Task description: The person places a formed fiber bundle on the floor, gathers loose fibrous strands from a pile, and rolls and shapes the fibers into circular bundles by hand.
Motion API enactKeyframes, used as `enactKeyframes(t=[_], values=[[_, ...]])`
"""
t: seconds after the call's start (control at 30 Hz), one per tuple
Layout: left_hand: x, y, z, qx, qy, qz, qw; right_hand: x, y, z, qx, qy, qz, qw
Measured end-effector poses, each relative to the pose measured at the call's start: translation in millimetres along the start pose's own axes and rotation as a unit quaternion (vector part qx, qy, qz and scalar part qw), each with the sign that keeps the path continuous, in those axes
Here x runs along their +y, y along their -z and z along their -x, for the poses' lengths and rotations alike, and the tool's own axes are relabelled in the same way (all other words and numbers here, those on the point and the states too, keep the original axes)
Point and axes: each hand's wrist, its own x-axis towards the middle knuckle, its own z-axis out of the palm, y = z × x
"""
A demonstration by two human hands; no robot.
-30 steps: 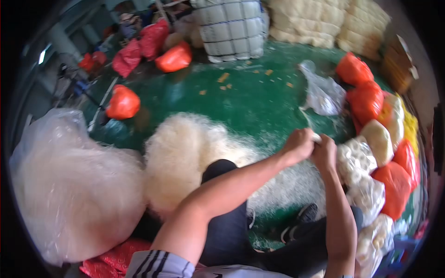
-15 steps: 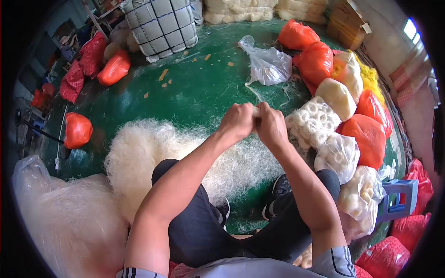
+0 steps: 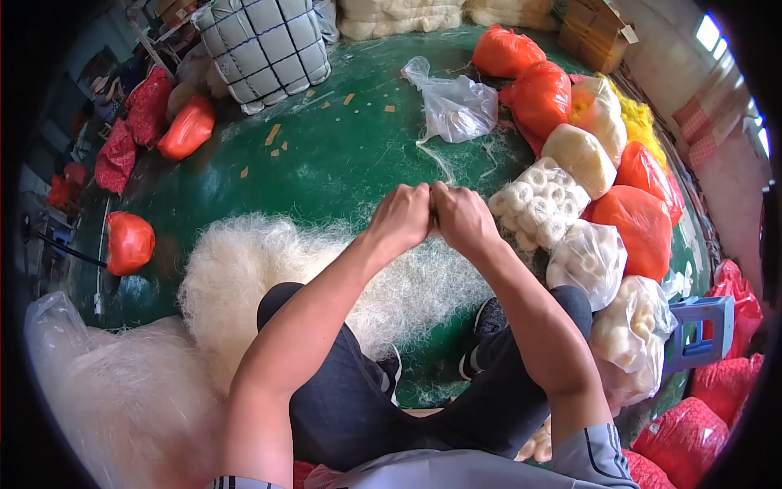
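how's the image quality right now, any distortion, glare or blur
Head view: fisheye curve with black corners; glare from the window at upper right; faint sheen on the green floor; left background dim and soft, hands fairly crisp.

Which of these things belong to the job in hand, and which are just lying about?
Likely in the job:
- left hand and right hand, closed together; anything gripped is hidden
- pale fibre heap
- clear bag of white rings, probably

Likely lying about:
- blue stool
- cardboard box
- brown scrap
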Motion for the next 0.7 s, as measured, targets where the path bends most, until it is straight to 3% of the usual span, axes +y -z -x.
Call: enactKeyframes(t=[0.03,0.1,0.13,0.17,0.2,0.27,0.3,0.37,0.4,0.43,0.5,0.53,0.57,0.63,0.67,0.7], values=[[7,8,0,-0.021,-0.005,-0.015,1.000,-4,0,1,0.032,-0.039,-0.039,0.998],[13,10,-6,-0.021,0.097,0.054,0.994,-16,1,-1,0.096,-0.115,-0.115,0.982],[8,3,-9,-0.001,0.127,0.091,0.988,-25,18,-10,-0.015,-0.269,-0.213,0.939],[4,-4,-10,0.018,0.157,0.128,0.979,-21,13,-8,-0.005,-0.211,-0.168,0.963],[12,-2,-1,0.045,0.079,0.095,0.991,-16,9,-4,0.005,-0.154,-0.122,0.981],[9,2,-1,0.007,0.033,0.006,0.999,-2,5,-1,-0.029,-0.023,-0.050,0.998],[11,7,-1,-0.010,0.011,-0.038,0.999,-2,5,-1,0.011,-0.043,-0.066,0.997],[15,16,-4,-0.041,0.089,0.066,0.993,-5,0,-1,0.088,-0.085,-0.100,0.987],[15,16,-8,-0.037,0.138,0.129,0.981,-15,8,-6,0.062,-0.192,-0.131,0.971],[15,16,-11,-0.033,0.186,0.190,0.963,-9,4,-6,0.037,-0.152,-0.136,0.978],[15,5,-2,-0.001,0.086,0.031,0.996,2,-4,-2,-0.016,-0.073,-0.147,0.986],[12,2,-1,-0.004,0.046,-0.028,0.999,2,-6,-1,-0.024,-0.018,-0.062,0.998],[8,0,0,-0.008,0.008,-0.086,0.996,1,-8,0,0.009,-0.018,-0.063,0.998],[9,9,-8,-0.039,0.074,-0.044,0.996,-9,-8,2,0.074,-0.017,-0.065,0.995],[7,8,-13,-0.028,0.111,-0.004,0.993,-15,-7,3,0.100,-0.079,-0.124,0.984],[5,6,-16,-0.017,0.149,0.036,0.988,-15,-5,0,0.065,-0.145,-0.164,0.974]])
